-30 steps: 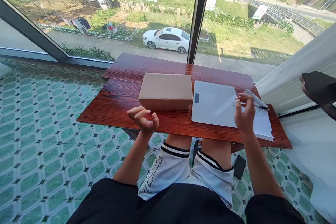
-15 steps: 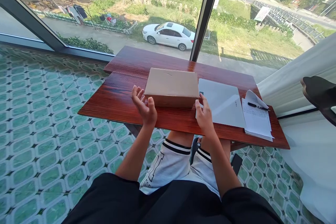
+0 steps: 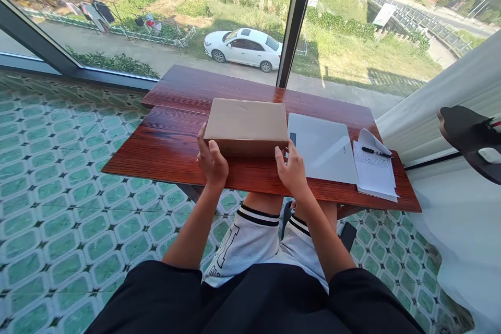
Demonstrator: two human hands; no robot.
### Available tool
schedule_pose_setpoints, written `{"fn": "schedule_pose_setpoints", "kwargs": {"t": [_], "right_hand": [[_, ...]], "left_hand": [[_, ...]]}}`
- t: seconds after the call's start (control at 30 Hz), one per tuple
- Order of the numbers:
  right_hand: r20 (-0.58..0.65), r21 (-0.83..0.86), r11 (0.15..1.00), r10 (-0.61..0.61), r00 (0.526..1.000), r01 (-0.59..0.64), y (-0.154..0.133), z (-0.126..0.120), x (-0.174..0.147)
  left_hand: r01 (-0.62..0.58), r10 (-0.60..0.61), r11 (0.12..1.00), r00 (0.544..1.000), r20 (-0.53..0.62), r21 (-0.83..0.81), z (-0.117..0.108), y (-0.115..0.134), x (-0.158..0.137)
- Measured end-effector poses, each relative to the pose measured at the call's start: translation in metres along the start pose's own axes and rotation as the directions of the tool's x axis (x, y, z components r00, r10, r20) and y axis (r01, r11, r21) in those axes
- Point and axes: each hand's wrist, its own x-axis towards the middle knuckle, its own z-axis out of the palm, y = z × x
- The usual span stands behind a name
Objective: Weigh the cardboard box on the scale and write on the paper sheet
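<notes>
Both hands are set to the ends of a cardboard box (image 3: 246, 121), with fingers partly curled and thumbs laid toward its front face: the left end is clasped by the left hand (image 3: 212, 160), the right front corner by the right hand (image 3: 291, 168). Whether any of its weight is borne by them cannot be told.

Grass and a road are framed behind by a dark window frame (image 3: 295, 21). The room is floored in green-and-white tile (image 3: 78, 229), and the right side is draped with a white curtain (image 3: 457, 81). Outside, a white car (image 3: 246, 48) is parked below the glass. Across the front, a reddish-brown wooden counter (image 3: 168, 133) is stretched above the seated person's knees; near its middle the box is positioned, its top closed. Just to the right, a flat silver panel (image 3: 323, 146) is laid, marked by a dark rectangle near its left edge. Farther right, handwritten papers (image 3: 373, 175) are stacked, the top sheet curled at the back. A dark phone (image 3: 348, 236) is seen on the floor, and a black pen (image 3: 376, 152) is rested across the papers.
</notes>
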Motion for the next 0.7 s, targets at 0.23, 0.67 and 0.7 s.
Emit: {"fn": "schedule_pose_setpoints", "kwargs": {"t": [0.23, 0.67, 0.7], "right_hand": [[0.005, -0.054, 0.998, -0.029, 1.000, 0.029, -0.005, 0.000, -0.001], [0.002, 0.086, 0.996, -0.035, 0.999, 0.035, -0.015, -0.007, -0.001], [0.002, 0.096, 0.995, -0.039, 0.999, 0.039, -0.015, -0.008, -0.001]], "left_hand": [[-0.036, 0.039, 0.996, 0.999, -0.027, 0.081, 0.001, 0.001, 0.002], [-0.065, 0.075, 0.987, 0.995, -0.067, 0.145, -0.006, 0.018, 0.012], [-0.071, 0.081, 0.987, 0.994, -0.071, 0.142, -0.006, 0.019, 0.012]]}}
